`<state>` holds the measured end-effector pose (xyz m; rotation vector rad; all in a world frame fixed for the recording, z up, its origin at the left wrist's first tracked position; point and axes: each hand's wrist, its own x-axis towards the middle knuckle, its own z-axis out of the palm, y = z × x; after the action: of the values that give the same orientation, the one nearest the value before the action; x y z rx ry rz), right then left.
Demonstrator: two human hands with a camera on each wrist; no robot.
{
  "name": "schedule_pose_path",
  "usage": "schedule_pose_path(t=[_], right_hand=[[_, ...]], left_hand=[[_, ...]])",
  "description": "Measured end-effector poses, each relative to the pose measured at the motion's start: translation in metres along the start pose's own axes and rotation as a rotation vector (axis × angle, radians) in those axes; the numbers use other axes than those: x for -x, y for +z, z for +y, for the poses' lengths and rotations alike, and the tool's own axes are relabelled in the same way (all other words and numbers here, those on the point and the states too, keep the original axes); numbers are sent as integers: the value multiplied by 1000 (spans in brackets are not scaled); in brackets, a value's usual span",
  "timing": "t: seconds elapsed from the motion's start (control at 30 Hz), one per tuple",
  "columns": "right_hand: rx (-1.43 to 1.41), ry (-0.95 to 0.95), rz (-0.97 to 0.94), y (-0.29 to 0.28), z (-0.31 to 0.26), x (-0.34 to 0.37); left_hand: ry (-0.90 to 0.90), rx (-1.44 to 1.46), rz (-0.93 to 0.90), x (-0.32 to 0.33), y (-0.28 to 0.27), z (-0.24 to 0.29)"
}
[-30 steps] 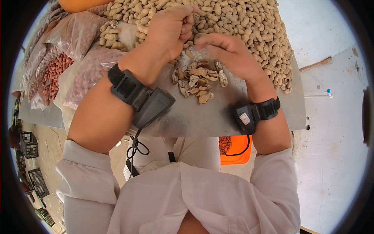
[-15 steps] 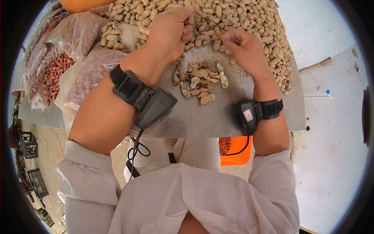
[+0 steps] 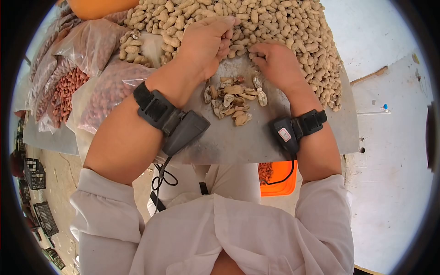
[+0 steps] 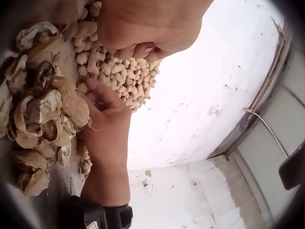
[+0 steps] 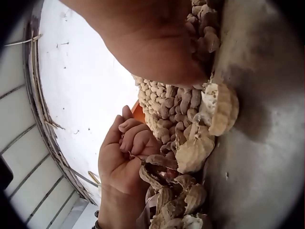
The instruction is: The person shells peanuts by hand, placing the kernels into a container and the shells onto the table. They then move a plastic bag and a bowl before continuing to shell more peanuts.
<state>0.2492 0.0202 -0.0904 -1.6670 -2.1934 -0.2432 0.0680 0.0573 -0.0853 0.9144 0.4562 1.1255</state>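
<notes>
My left hand (image 3: 204, 43) is at the near edge of a heap of unshelled peanuts (image 3: 284, 23). Its fingers curl in towards the palm in the right wrist view, and no peanut shows between them. My right hand (image 3: 279, 66) is lower and to the right at the same edge, thumb and forefinger close together. In the left wrist view those fingertips pinch at a pale peanut (image 4: 82, 88). Cracked, opened peanut shells (image 3: 233, 98) lie in a small pile on the grey tabletop (image 3: 238, 142), below and between both hands.
Clear plastic bags of red peanut kernels (image 3: 87, 46) stand at the left, one showing loose kernels (image 3: 68, 89). An orange rounded object (image 3: 101, 7) is behind them. Under the table is an orange tub (image 3: 282, 183) with reddish contents. Black crates (image 3: 46, 217) sit on the floor at left.
My right hand first moved right, away from the left hand to the heap's edge, then came back a little leftwards. The left hand stayed nearly in place; the shells lie as before.
</notes>
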Motion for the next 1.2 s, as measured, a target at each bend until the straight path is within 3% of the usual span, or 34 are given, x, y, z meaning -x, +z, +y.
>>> schedule_pose_path(t=[0.13, 0.23, 0.33, 0.43, 0.63, 0.83, 1.03, 1.2], right_hand=[[-174, -92, 217, -3, 0, -3], [-986, 297, 103, -20, -11, 1], [-1355, 204, 188, -11, -3, 0], [-1495, 211, 127, -9, -3, 0], [-1449, 247, 144, -13, -14, 2], [-1362, 146, 58, -19, -11, 3], [-1278, 151, 62, -21, -14, 4], [-1409, 161, 9, -17, -14, 4]], left_hand=[[-36, -52, 20, 2, 4, 3], [-41, -183, -87, 3, 3, 1], [0, -454, -77, 8, 11, -3], [150, -698, -151, 11, 14, -2], [219, -909, -143, 4, 6, -5], [326, -907, -154, 6, 5, -8], [241, -827, -210, 11, 10, -3], [320, -1044, -198, 12, 9, -1]])
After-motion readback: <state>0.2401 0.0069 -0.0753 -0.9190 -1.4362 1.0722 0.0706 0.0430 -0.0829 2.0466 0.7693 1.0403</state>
